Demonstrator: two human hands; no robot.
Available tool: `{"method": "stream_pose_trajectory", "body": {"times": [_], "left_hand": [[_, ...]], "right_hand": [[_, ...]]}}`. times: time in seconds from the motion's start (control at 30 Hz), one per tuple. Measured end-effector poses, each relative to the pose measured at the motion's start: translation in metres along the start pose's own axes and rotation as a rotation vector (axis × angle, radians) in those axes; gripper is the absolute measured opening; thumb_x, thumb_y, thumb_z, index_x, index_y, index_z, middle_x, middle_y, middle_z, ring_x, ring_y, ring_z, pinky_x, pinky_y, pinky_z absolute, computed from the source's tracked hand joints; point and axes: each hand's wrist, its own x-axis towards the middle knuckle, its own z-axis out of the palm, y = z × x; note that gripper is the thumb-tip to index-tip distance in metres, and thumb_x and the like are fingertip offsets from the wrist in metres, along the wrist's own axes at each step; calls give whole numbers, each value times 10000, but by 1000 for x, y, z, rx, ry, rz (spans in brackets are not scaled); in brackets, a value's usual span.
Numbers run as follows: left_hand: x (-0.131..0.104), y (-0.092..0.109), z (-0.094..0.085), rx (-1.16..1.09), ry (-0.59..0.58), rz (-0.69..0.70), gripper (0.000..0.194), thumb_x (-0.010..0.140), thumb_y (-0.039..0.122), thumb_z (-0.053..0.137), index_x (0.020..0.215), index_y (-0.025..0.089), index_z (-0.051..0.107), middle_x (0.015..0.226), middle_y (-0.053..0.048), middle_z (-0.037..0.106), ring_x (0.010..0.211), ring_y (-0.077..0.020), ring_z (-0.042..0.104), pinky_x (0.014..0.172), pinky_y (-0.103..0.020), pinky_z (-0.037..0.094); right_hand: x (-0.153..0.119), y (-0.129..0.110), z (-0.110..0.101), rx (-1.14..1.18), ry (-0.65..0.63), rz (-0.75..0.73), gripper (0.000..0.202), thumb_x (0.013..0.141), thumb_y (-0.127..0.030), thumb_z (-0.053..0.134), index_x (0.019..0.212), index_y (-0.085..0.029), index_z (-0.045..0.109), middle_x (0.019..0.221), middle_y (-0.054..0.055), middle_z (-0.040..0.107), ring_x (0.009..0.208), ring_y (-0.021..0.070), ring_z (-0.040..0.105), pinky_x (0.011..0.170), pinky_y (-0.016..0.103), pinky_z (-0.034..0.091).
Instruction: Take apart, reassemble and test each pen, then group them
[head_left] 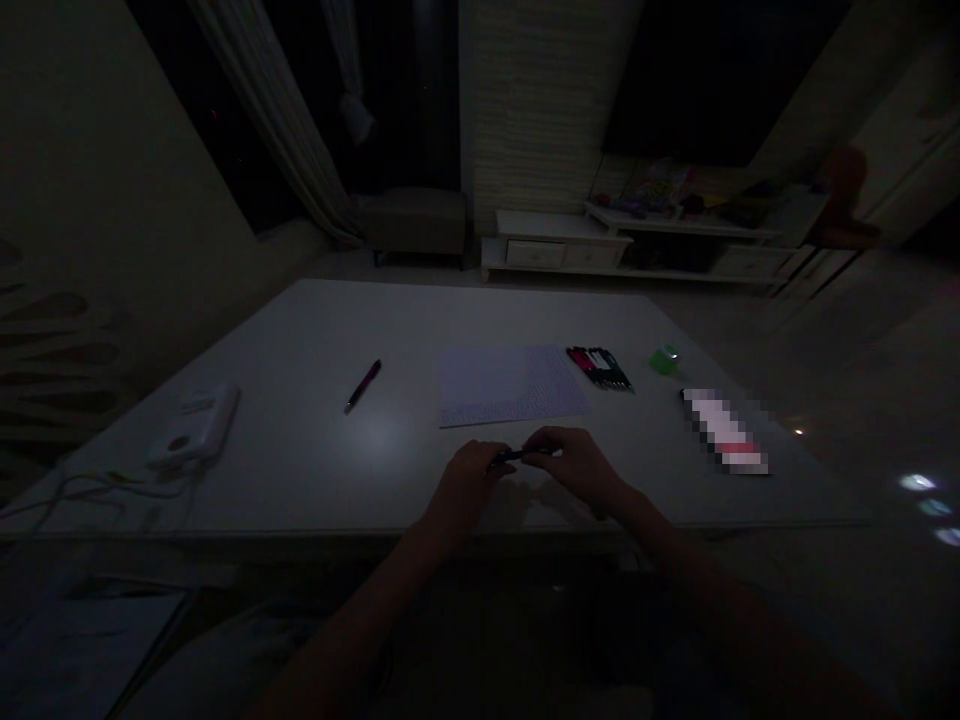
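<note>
My left hand (pixel 474 474) and my right hand (pixel 568 458) meet near the table's front edge, both closed on a thin dark pen (pixel 513 456) held level between them. Just beyond them lies a sheet of paper (pixel 510 385) covered in fine writing. A dark pen with a purplish barrel (pixel 364 386) rests on the table to the left of the paper. Right of the paper, several pens (pixel 600 368) lie side by side in a row.
On the white table (pixel 300 470) are a white box with cables (pixel 196 425) at left, a small green object (pixel 664 360) and a phone with a blurred screen (pixel 724 432) at right. A low cabinet (pixel 555 252) stands beyond.
</note>
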Motion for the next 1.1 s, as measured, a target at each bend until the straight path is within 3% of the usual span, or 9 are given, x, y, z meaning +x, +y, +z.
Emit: {"method": "stream_pose_trajectory", "body": {"times": [0.17,0.37,0.53,0.67,0.8,0.87,1.0,1.1], "left_hand": [[0,2,-1,59,32,50,139,842,231,541,951,196,619,887,-52,661,825,-171,586,768,-321,474],[-2,0,1,150,25,156,174,873,260,491,973,190,615,817,-58,648,769,-166,572,740,-323,468],[-1,-2,1,102,30,81,175,874,260,492,977,188,613,854,-56,651,798,-167,573,741,-309,475],[0,-1,-1,116,29,104,196,878,262,484,1012,184,604,876,-60,651,809,-166,580,747,-306,480],[-1,0,-4,194,-10,168,200,881,248,477,1017,174,603,838,-64,651,774,-171,575,721,-311,479],[0,0,-6,205,-10,196,206,882,242,473,1026,167,599,827,-68,649,764,-171,572,722,-312,476],[2,-1,-9,186,25,170,208,890,259,457,1018,179,601,808,-59,647,772,-169,573,733,-313,475],[3,-3,-8,180,28,190,208,892,256,455,1026,181,596,829,-56,652,775,-162,572,732,-312,480]], "right_hand": [[1,-4,-1,44,-30,16,176,733,-343,620,767,-185,689,742,33,693,678,148,619,637,251,463],[2,-5,2,51,-70,131,383,815,-457,493,618,-156,626,467,6,574,455,109,516,477,218,389],[2,0,-1,157,-117,72,253,789,-394,549,793,-153,626,646,25,644,560,118,571,546,222,434],[2,4,1,86,-93,97,291,807,-414,521,716,-155,615,481,-18,549,459,101,510,478,208,376],[4,7,6,115,-135,157,469,848,-512,409,584,-157,564,402,-29,468,386,84,441,432,201,332],[4,6,6,144,-150,165,514,855,-541,368,562,-158,545,409,-22,470,395,88,448,442,204,347],[2,1,3,179,-142,58,387,795,-527,503,725,-157,591,607,8,590,540,109,537,530,211,401],[2,-1,1,173,-145,108,481,834,-555,406,616,-154,559,511,2,536,491,107,506,517,219,385]]}}
